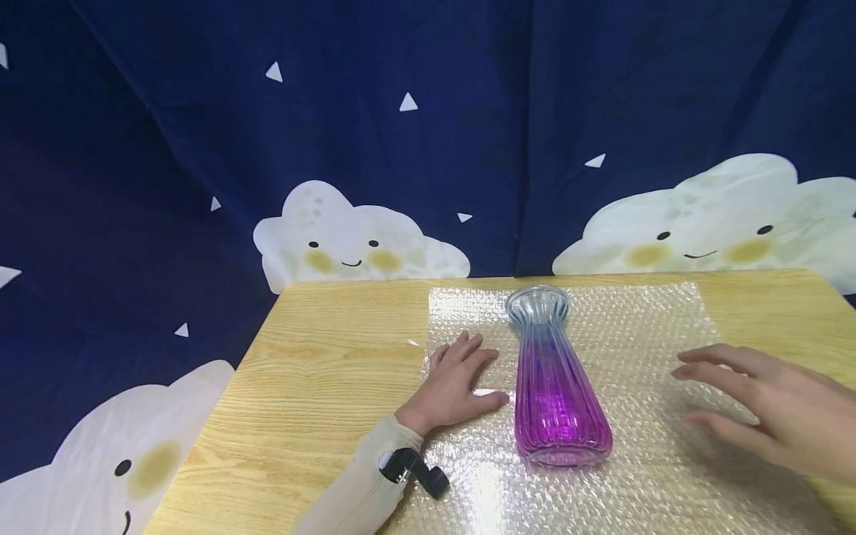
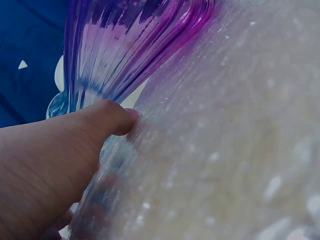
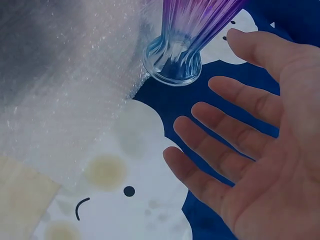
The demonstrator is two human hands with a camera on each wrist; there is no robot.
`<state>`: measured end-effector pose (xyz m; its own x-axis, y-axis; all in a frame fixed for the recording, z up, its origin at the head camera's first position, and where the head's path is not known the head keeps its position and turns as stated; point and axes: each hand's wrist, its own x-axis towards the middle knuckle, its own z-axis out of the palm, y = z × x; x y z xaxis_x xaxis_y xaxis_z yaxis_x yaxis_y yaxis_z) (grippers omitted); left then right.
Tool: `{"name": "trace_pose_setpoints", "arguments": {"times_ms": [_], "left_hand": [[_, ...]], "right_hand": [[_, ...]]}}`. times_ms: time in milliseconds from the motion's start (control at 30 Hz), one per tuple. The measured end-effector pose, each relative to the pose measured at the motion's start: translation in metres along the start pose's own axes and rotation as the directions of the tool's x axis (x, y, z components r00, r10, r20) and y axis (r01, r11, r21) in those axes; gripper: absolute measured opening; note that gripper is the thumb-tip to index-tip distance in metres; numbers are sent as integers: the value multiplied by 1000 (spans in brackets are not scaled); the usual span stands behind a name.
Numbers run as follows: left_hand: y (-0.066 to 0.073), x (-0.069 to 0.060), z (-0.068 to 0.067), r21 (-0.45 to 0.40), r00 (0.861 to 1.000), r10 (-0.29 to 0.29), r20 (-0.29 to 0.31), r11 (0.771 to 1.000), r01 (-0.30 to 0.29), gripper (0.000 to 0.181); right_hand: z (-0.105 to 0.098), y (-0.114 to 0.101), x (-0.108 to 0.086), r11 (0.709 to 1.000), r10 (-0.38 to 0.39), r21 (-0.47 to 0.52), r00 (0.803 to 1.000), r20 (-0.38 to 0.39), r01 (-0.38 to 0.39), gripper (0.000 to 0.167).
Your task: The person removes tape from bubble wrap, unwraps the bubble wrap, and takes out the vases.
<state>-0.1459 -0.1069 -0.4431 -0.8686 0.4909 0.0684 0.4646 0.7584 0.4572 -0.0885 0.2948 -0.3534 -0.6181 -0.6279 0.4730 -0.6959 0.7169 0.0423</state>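
A ribbed glass vase (image 1: 558,379), clear blue at the mouth and purple toward the base, lies on its side on a sheet of bubble wrap (image 1: 642,327). Its mouth points to the far edge of the table. Left of the vase, my left hand (image 1: 455,386) rests on the bubble wrap with fingers spread, its thumb close to the glass. In the left wrist view the thumb (image 2: 117,117) appears beside the vase (image 2: 135,45). My right hand (image 1: 769,401) hovers right of the vase, apart from it, fingers loosely extended. The right wrist view shows that palm holding nothing.
The bubble wrap lies on a light wooden table (image 1: 321,349), whose far edge meets a dark blue curtain (image 1: 401,148) printed with white clouds and triangles. A black strap mount (image 1: 414,472) sits on the left sleeve.
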Motion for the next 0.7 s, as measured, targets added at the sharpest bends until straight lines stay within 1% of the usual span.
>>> {"name": "trace_pose_setpoints", "arguments": {"times_ms": [133,267,433,500,700], "left_hand": [[0,0,0,11,1000,3,0,1000,-3,73],[0,0,0,21,1000,7,-4,1000,-7,73],[1,0,0,16,1000,7,-4,1000,-7,74],[1,0,0,17,1000,4,-1,1000,-4,74],[0,0,0,14,1000,-8,9,1000,8,74]], "right_hand": [[-2,-1,5,1000,1,-17,999,33,0,47],[-1,-1,10,1000,16,-21,999,52,-15,48],[3,2,15,1000,-5,25,1000,-6,5,46],[4,2,17,999,-9,31,1000,-17,9,44],[5,-5,25,999,36,11,999,-20,-36,42]]}}
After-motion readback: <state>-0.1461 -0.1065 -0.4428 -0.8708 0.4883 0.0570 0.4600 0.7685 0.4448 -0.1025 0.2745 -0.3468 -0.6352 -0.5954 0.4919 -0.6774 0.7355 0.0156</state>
